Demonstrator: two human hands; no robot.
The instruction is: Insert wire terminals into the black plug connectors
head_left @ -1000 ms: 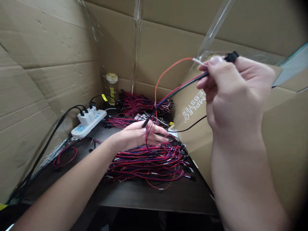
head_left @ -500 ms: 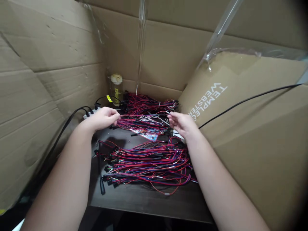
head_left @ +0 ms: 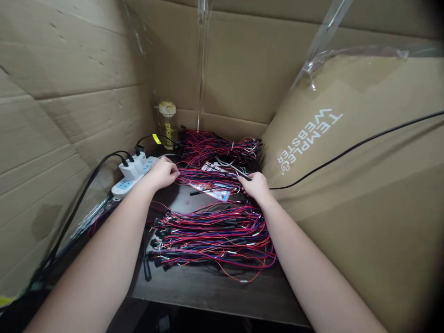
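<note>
A small bundle of red, blue and black wires [head_left: 208, 175] lies across the middle of the dark table. At its left end my left hand [head_left: 163, 173] is closed, thumb and fingers pinching the wire ends. My right hand [head_left: 255, 186] is closed at the right end, its fingertips on the wires beside a short black piece. Fingers partly hide both ends. Nearer to me spreads a larger pile of similar wires [head_left: 215, 236] with black connectors and white labels. Another tied wire bundle [head_left: 215, 147] lies at the back.
A white power strip [head_left: 125, 185] with plugged-in adapters stands at left, near a yellow-capped bottle [head_left: 168, 125]. Printed cards [head_left: 222, 193] lie under the middle wires. Cardboard walls [head_left: 236, 69] enclose the table [head_left: 208, 296]. A black cable [head_left: 347, 150] runs along the right side.
Both hands have come down onto the middle bundle with the wire that was stretched between them. My left hand has moved right, uncovering the power strip. The view has shifted slightly.
</note>
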